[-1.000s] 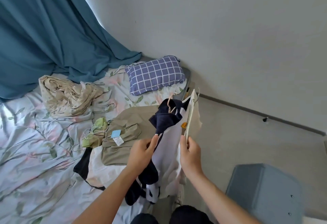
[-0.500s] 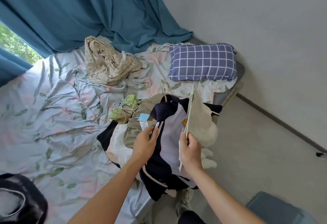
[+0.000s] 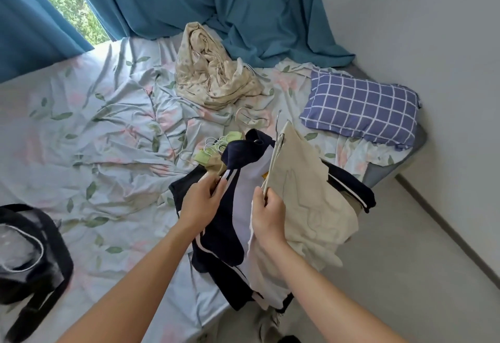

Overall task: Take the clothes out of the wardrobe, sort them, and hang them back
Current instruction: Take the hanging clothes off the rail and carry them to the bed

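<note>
At the centre of the frame, both bare forearms reach up from the bottom edge and meet over a bundle of clothes at the near edge of the bed. The left hand comes in from the lower left, wrist bent slightly back, with thumb and fingers pinched on the striped edge of a navy and white garment, whose dark sleeve droops below the hand. The right hand rises from the lower right, its fingers curled closed around the lower edge of a cream garment, which is held up on a hanger; the metal hanger hook sticks up above it. The cream cloth fans out to the right of that hand and hangs past the bed's edge over the grey floor.

Just above the left hand lie a few small green hangers with white wire hooks, partly tucked under the navy fabric. Further up, at centre, a crumpled beige floral cloth sits on the pale leaf-print sheet. A purple checked pillow lies at the right, near the white wall. Teal curtains fill the top of the frame, with a strip of greenery showing at the upper left. A black bag rests on the bed at the lower left edge.
</note>
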`<state>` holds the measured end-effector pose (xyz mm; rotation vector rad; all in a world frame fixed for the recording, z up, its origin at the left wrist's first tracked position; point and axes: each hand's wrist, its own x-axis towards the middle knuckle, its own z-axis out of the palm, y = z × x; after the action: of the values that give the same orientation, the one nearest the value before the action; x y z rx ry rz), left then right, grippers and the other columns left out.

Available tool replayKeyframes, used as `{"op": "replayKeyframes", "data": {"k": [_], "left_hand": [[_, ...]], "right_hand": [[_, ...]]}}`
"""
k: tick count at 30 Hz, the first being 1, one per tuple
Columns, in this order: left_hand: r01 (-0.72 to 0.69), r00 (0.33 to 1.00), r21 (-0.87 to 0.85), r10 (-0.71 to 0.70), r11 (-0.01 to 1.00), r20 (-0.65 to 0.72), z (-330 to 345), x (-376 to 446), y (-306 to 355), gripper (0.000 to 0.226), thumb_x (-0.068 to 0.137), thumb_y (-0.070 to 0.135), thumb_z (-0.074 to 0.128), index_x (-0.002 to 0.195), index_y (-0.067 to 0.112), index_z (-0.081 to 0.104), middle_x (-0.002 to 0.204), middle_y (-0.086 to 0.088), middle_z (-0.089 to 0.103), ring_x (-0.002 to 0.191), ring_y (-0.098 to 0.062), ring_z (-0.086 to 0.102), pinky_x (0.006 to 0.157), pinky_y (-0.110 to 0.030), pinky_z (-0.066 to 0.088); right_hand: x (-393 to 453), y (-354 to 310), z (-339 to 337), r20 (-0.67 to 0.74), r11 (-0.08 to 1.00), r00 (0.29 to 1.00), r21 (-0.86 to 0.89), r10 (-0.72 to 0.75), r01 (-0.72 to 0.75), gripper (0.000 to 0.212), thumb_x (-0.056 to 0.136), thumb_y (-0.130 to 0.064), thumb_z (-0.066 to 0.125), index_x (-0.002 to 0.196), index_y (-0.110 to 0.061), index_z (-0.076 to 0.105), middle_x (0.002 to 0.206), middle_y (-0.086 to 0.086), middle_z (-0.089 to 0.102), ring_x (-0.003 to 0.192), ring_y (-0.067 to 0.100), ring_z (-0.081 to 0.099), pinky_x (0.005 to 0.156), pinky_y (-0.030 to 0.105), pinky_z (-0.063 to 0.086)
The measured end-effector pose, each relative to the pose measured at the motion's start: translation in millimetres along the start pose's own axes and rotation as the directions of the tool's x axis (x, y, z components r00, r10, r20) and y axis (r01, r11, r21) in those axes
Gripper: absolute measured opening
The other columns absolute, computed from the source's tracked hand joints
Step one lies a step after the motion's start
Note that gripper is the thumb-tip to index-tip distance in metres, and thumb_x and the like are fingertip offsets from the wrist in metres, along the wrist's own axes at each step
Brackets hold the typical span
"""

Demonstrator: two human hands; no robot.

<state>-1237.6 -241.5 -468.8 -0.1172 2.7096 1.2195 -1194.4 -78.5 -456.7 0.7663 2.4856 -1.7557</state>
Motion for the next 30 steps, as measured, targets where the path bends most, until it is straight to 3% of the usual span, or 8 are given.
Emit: {"op": "replayKeyframes", "data": {"k": [1, 3, 5, 13, 16, 22, 26, 30], "left_hand": [[0.038, 0.999, 0.023, -0.038, 0.999, 0.034, 0.7, 1.8, -10.3, 0.008, 0.106, 0.036, 0.056, 0.099, 0.032, 0.059, 0.071, 0.007, 0.053, 0.065, -0.013, 0.049, 0.063, -0.038, 0.041], [0.142, 0.981, 0.135, -0.158, 0.981, 0.117, 2.2, 2.1, -31.7, 0.037, 0.102, 0.028, 0.059, 0.139, 0.029, 0.053, 0.108, -0.001, 0.057, 0.103, -0.021, 0.053, 0.085, -0.037, 0.047], [0.192, 0.967, 0.225, -0.224, 0.955, 0.124, 0.8, -7.2, -53.7, 0.055, 0.099, 0.029, 0.060, 0.151, 0.026, 0.042, 0.126, -0.007, 0.047, 0.121, -0.031, 0.042, 0.101, -0.042, 0.043], [0.226, 0.966, 0.213, -0.247, 0.951, 0.081, -23.2, -86.1, -90.4, 0.055, 0.099, 0.032, 0.058, 0.151, 0.027, 0.040, 0.126, -0.001, 0.047, 0.123, -0.027, 0.043, 0.098, -0.042, 0.047], [0.248, 0.961, 0.225, -0.268, 0.942, 0.066, -30.5, -104.0, -90.6, 0.058, 0.098, 0.033, 0.057, 0.152, 0.028, 0.037, 0.126, 0.002, 0.045, 0.121, -0.023, 0.042, 0.094, -0.040, 0.048], [0.198, 0.978, 0.233, -0.208, 0.952, 0.017, -60.2, -109.0, -80.3, 0.049, 0.102, 0.040, 0.050, 0.148, 0.028, 0.043, 0.126, 0.003, 0.050, 0.122, -0.023, 0.043, 0.095, -0.040, 0.047], [0.054, 0.998, 0.287, -0.063, 0.956, 0.025, -90.3, -101.4, -59.1, 0.061, 0.098, 0.059, 0.025, 0.145, 0.027, 0.049, 0.124, 0.003, 0.054, 0.123, -0.022, 0.045, 0.100, -0.040, 0.045], [-0.163, 0.986, 0.367, 0.133, 0.916, 0.104, -107.4, -99.6, -24.9, 0.064, 0.099, 0.057, 0.025, 0.147, 0.023, 0.050, 0.125, 0.000, 0.056, 0.118, -0.026, 0.047, 0.098, -0.041, 0.044]], "right_hand": [[5.8, 3.1, 7.8, 0.023, 0.999, 0.999, -0.014, 0.030, -0.030, 0.046, 0.104, -0.024, 0.054, 0.066, -0.019, 0.027, 0.057, -0.010, 0.031, 0.056, 0.011, 0.028, 0.057, 0.035, 0.028], [17.4, 12.2, 20.7, 0.063, 0.995, 0.994, -0.038, 0.092, -0.089, 0.047, 0.104, -0.023, 0.054, 0.065, -0.020, 0.027, 0.058, -0.009, 0.029, 0.056, 0.010, 0.027, 0.056, 0.034, 0.026], [24.6, 24.5, 29.5, 0.083, 0.989, 0.988, -0.075, 0.134, -0.128, 0.050, 0.104, -0.023, 0.055, 0.064, -0.021, 0.026, 0.057, -0.009, 0.028, 0.056, 0.011, 0.026, 0.056, 0.034, 0.024], [33.4, 7.9, 80.0, 0.126, 0.944, 0.977, -0.304, 0.171, -0.126, 0.044, 0.101, -0.026, 0.051, 0.063, -0.016, 0.031, 0.059, 0.000, 0.037, 0.062, 0.023, 0.037, 0.062, 0.037, 0.029], [37.5, -16.4, 103.8, 0.126, 0.953, 0.980, -0.281, 0.155, -0.114, 0.044, 0.103, -0.029, 0.052, 0.064, -0.015, 0.037, 0.062, 0.001, 0.046, 0.064, 0.025, 0.046, 0.063, 0.037, 0.033], [32.4, -16.3, 118.7, 0.340, 0.936, 0.903, -0.317, 0.262, -0.152, 0.044, 0.087, -0.067, 0.046, 0.079, -0.023, 0.052, 0.089, 0.007, 0.069, 0.082, 0.028, 0.063, 0.079, 0.043, 0.051], [-4.8, -43.2, 76.3, 0.311, 0.962, 0.928, -0.240, 0.207, -0.134, 0.026, 0.093, -0.051, 0.051, 0.097, -0.027, 0.060, 0.100, 0.000, 0.071, 0.092, 0.023, 0.066, 0.086, 0.044, 0.054], [-54.8, -68.2, 6.1, 0.136, 0.985, 0.975, -0.010, 0.175, -0.175, 0.019, 0.101, -0.034, 0.057, 0.095, -0.017, 0.064, 0.092, 0.003, 0.071, 0.081, 0.017, 0.064, 0.074, 0.035, 0.051]]}}
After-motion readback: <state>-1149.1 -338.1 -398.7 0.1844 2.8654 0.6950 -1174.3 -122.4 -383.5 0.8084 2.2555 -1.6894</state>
